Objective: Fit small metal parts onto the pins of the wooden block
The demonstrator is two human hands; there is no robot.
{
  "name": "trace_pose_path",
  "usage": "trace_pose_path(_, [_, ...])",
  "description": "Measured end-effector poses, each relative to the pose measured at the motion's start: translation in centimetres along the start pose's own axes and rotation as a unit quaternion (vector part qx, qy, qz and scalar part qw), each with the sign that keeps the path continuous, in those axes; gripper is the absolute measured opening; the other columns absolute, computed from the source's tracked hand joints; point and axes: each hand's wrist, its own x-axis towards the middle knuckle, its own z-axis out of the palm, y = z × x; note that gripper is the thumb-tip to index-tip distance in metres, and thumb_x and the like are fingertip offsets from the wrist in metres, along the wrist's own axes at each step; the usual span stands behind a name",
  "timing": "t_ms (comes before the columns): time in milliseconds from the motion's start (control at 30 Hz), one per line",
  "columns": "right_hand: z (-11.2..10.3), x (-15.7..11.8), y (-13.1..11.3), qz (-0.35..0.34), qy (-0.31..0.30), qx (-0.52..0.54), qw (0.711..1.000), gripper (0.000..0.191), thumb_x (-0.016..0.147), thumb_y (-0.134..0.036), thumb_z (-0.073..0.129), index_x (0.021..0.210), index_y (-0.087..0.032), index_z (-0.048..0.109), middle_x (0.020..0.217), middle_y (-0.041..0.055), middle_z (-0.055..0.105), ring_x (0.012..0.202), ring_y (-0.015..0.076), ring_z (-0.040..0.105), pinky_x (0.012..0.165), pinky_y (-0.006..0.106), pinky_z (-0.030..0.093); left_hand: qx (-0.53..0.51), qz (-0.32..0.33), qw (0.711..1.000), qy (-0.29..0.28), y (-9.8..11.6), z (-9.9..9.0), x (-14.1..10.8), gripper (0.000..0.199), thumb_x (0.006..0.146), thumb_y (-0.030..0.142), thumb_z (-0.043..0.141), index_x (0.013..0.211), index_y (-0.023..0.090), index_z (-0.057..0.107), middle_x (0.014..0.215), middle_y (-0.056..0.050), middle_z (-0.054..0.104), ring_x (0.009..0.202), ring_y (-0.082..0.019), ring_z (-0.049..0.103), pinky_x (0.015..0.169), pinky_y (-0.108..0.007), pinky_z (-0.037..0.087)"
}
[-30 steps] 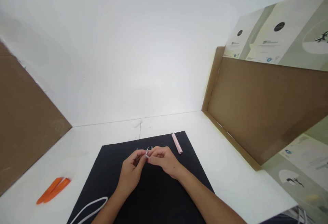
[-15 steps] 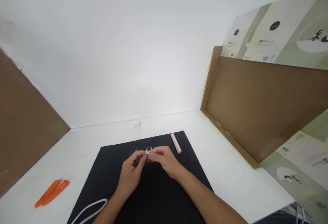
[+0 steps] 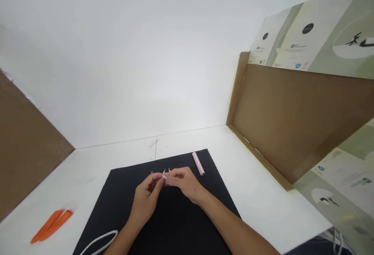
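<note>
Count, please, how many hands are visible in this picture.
2: the left hand and the right hand, side by side above the black mat, fingertips close together at a small white piece.

So it's a tiny whitish piece (image 3: 164, 176), pinched up between the fingertips of the left hand (image 3: 147, 197) and the right hand (image 3: 186, 183), sitting at a bit of a slant. Fingers cover part of it, so honestly can't make out its full shape.
</note>
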Motion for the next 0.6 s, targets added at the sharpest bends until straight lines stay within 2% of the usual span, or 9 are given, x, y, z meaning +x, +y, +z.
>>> trace_pose_path(200, [-0.16, -0.04, 0.23, -0.007, -0.014, 0.017, 1.000, 0.014, 0.066, -0.030, 0.082, 0.067, -0.018, 0.074, 0.090, 0.0036, 0.069, 0.089, 0.0190, 0.063, 0.085, 0.034, 0.048, 0.004, -0.002, 1.000, 0.004, 0.07, -0.11, 0.02, 0.031, 0.086, 0.042, 0.059, 0.103, 0.017, 0.067, 0.101, -0.007, 0.071, 0.092, -0.021, 0.067, 0.080, -0.029, 0.055])
trace_pose_path(400, [-0.34, -0.03, 0.28, -0.012, -0.026, 0.008, 1.000, 0.015, 0.064, -0.031, 0.083, 0.068, -0.020, 0.075, 0.092, 0.0038, 0.068, 0.092, 0.0205, 0.063, 0.085, 0.035, 0.049, 0.012, 0.003, 1.000, 0.000, 0.16, -0.14, 0.12, 0.030, 0.086, 0.041, 0.059, 0.103, 0.018, 0.068, 0.102, -0.008, 0.071, 0.093, -0.021, 0.067, 0.080, -0.029, 0.054])
trace_pose_path(500, [-0.23, -0.01, 0.06, -0.003, -0.014, 0.014, 1.000, 0.015, 0.064, -0.032, 0.083, 0.068, -0.019, 0.075, 0.088, 0.0036, 0.070, 0.089, 0.0199, 0.064, 0.085, 0.035, 0.048, 0.013, 0.008, 1.000, 0.004, 0.19, -0.08, 0.11, 0.029, 0.086, 0.041, 0.059, 0.102, 0.018, 0.068, 0.099, -0.007, 0.072, 0.088, -0.021, 0.068, 0.078, -0.029, 0.055])
trace_pose_path(600, [-0.12, 0.08, 0.02, 0.006, 0.009, -0.004, 1.000, 0.018, 0.069, -0.034, 0.079, 0.067, -0.016, 0.075, 0.074, 0.0032, 0.070, 0.078, 0.0176, 0.064, 0.081, 0.033, 0.048, 0.001, 0.007, 1.000, -0.001, 0.32, 0.09, 0.06, 0.028, 0.086, 0.041, 0.059, 0.100, 0.018, 0.069, 0.094, -0.006, 0.073, 0.083, -0.019, 0.068, 0.077, -0.028, 0.055])
